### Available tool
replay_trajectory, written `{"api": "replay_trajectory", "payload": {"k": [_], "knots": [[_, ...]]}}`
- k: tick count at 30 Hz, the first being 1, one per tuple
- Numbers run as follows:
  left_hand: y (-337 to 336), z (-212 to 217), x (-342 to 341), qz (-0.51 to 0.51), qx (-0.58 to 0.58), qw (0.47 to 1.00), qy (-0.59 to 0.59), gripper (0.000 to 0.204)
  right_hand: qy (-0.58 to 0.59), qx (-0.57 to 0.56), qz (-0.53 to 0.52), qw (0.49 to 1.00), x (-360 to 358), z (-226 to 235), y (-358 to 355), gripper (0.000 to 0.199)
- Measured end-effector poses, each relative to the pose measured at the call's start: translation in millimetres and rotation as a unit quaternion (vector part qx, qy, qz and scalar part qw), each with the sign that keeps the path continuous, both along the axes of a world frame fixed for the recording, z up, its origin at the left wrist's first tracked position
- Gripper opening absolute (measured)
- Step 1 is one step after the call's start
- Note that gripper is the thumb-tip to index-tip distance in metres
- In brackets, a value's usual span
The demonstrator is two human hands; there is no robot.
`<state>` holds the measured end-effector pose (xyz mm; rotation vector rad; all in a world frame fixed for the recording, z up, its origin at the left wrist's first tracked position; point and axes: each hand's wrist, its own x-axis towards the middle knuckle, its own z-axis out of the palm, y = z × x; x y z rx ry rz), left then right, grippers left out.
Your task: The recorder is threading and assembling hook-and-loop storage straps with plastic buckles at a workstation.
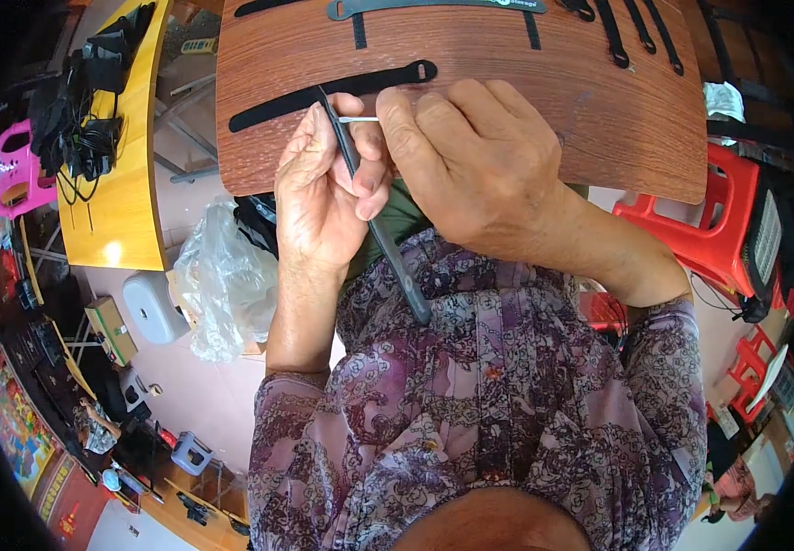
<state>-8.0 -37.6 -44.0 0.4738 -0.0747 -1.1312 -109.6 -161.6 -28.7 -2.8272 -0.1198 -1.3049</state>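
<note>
Left hand [324, 188] closed around a black strap [388, 248] running from 11 toward 5 o'clock over the lap; right hand [480, 161] pinching a thin white pin [357, 119] against the strap's top end, at the near edge of the wooden counter [507, 64]; another black strap [324, 92] lying flat on the counter at 11 o'clock of both hands; crumpled clear plastic bag [223, 275] at 8 o'clock.

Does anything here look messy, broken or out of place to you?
Nothing looks broken or spilled. The left hand holds a black strap and the right hand pinches a thin white pin against it. More straps lie flat on the wooden board. Only a crumpled clear plastic bag on the floor looks untidy.
</note>
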Motion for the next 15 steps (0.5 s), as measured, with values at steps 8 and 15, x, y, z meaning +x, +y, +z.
{"api": "replay_trajectory", "payload": {"k": [8,15], "knots": [[0.6,-4.5,0.5,-0.003,0.022,1.000,0.020,0.026,0.028,0.002,-0.004,1.000,-2.5,0.5,2.1,0.025],[-3.5,-4.2,-4.4,0.048,0.073,0.996,-0.021,0.024,0.047,-0.006,-0.020,0.999,-1.9,1.9,6.9,0.024]]}}
